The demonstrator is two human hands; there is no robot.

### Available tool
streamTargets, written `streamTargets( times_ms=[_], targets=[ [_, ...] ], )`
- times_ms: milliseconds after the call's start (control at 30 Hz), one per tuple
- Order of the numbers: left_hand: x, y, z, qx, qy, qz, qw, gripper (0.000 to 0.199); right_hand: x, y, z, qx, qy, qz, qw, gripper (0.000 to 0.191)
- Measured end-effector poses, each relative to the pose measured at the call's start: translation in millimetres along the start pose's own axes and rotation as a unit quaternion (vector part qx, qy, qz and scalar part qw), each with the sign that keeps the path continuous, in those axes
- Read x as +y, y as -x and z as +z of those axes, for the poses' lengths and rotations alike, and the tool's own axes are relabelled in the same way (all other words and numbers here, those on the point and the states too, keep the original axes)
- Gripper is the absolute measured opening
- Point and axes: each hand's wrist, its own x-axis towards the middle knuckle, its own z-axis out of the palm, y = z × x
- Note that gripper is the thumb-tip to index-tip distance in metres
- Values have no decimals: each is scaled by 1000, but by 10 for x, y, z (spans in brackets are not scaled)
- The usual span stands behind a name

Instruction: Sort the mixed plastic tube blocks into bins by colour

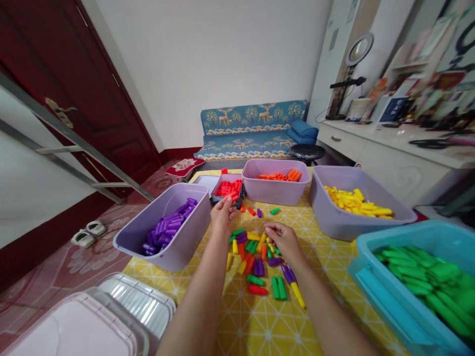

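Note:
My left hand (221, 216) reaches to the near edge of the small bin (214, 192) of red pieces. Its fingers are pinched around a red plastic cap (232, 196), which looks like a marker cap. My right hand (285, 238) is over the right side of a loose pile, its thumb and fingers closed together by a yellow piece (262, 238); what they hold, if anything, is hidden. Green caps (278, 288), purple caps (259, 267), a red cap (257, 289) and a joined purple and yellow piece (297, 293) lie on the patterned yellow cloth (270, 331).
Around the pile stand a bin (198, 217) of purple caps, a bin (274, 192) of orange ones, a bin (326, 217) of yellow ones and a turquoise bin (386, 301) of green ones. Lids (74, 326) lie at the lower left. A ladder (70, 133) leans left.

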Motion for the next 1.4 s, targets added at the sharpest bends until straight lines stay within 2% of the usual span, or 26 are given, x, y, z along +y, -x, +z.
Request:
streamTargets(
  times_ms=[100, 167, 333, 400, 433, 467, 500, 567, 633, 700, 767, 833, 1100, 1300, 1367, 1400],
  targets=[
    [80, -218, 93, 22, -10, 11, 1000, 19, 12, -1, 21, -9, 14, -9, 1000, 32],
    [65, -308, 152, 37, -16, 25, 999, 22, 18, -2, 28, -11, 25, -15, 1000, 32],
    [-108, -285, 237, 46, -22, 75, 996, 70, 30, 7, 29, -10, 40, -19, 999, 30],
    [-193, -219, 223, 26, -65, 138, 988, 76, 39, 9, 30, -9, 44, -22, 999, 30],
    [-235, -188, 207, 6, -128, 185, 974, 72, 45, 9, 32, -8, 47, -24, 999, 29],
    [-276, -161, 189, -23, -212, 233, 949, 64, 51, 7, 33, -9, 50, -25, 998, 29],
    [-315, -139, 171, -59, -303, 274, 911, 55, 56, 5, 35, -9, 53, -27, 998, 29],
    [-389, -107, 142, -131, -440, 313, 832, 40, 64, 1, 37, -10, 54, -29, 998, 28],
    [-455, -84, 129, -190, -495, 315, 787, 34, 67, 0, 38, -13, 54, -32, 998, 28],
    [-509, -65, 128, -230, -555, 303, 740, 36, 67, 3, 38, -15, 55, -33, 998, 27],
    [-546, -53, 134, -254, -621, 285, 684, 40, 64, 7, 39, -16, 56, -35, 998, 26],
    [-561, -54, 144, -265, -654, 275, 652, 42, 64, 9, 41, -18, 60, -38, 997, 26],
    [-475, -92, 184, -275, -658, 287, 639, 24, 73, 17, 42, -12, 80, -43, 996, 26],
    [-326, 174, 82, -344, -615, 289, 648, 22, 79, 13, 51, -3, 67, -47, 997, 26],
    [-304, 296, 16, -365, -590, 282, 662, 25, 86, 9, 50, 23, 59, -42, 997, 28],
    [-307, 352, -20, -368, -567, 271, 685, 29, 86, 8, 48, 37, 53, -38, 997, 29]
  ],
)
